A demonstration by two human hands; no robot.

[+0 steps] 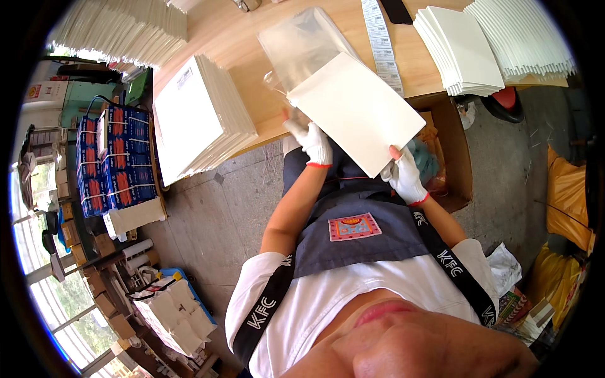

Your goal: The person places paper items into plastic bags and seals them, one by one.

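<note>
My right hand (405, 178), in a white knit glove with bare fingertips, grips the near right corner of a white rectangular board or pad (358, 112). Its thumb lies on the top face; the other fingers are mostly hidden underneath. The board is held slanted over the table edge and overlaps clear plastic bags (301, 45) lying flat behind it. Beside the board's left edge is my left hand (313, 143), gloved likewise, fingers stretched out and apart near the loose plastic. Whether its fingertips touch the plastic or the board's underside cannot be made out.
A tall stack of white boards (198, 116) stands at the table's left edge. More white stacks (457, 47) lie at the right, near a label strip (382, 47) and a dark phone (396, 11). Below the table edge sits an open cardboard box (463, 151); blue bundles (116, 157) stand left.
</note>
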